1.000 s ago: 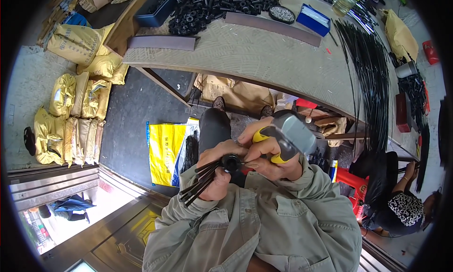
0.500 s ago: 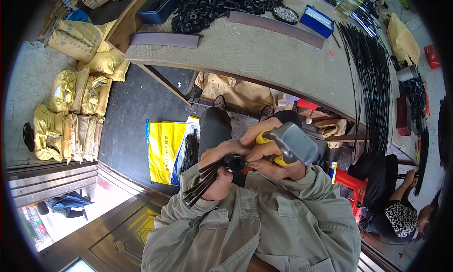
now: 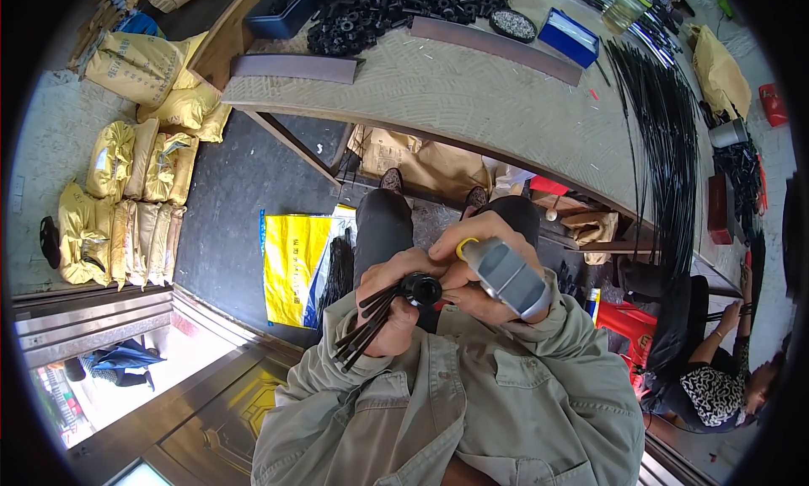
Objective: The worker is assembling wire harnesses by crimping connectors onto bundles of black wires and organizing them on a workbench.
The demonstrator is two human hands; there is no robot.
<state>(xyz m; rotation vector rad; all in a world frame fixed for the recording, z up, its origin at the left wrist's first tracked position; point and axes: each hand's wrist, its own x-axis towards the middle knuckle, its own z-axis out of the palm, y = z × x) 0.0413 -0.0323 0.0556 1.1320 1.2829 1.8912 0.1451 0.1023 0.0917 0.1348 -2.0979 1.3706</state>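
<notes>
In front of my lap, my left hand [image 3: 391,326] is closed around a black round hub [image 3: 421,290] with a hollow centre. Several thin dark ribs [image 3: 364,327] fan out from it past my palm, toward the lower left. Close on the right, my right hand [image 3: 482,233] is closed on a hand tool [image 3: 511,277] with a broad grey body and a yellow part at its upper end. Its working end is hidden by my fingers. My right fingertips sit right beside the hub; whether they touch it, I cannot tell.
A workbench [image 3: 506,123] ahead carries a heap of black parts [image 3: 396,14], a blue box [image 3: 569,37] and a bundle of long black rods [image 3: 661,149]. Yellow sacks [image 3: 109,161] are stacked at left. A yellow bag [image 3: 288,267] lies by my leg. Another person [image 3: 712,385] sits at right.
The tool has turned in my right hand: its grey body now slants down to the right, and less of its yellow shows. My left hand and the hub have barely moved.
</notes>
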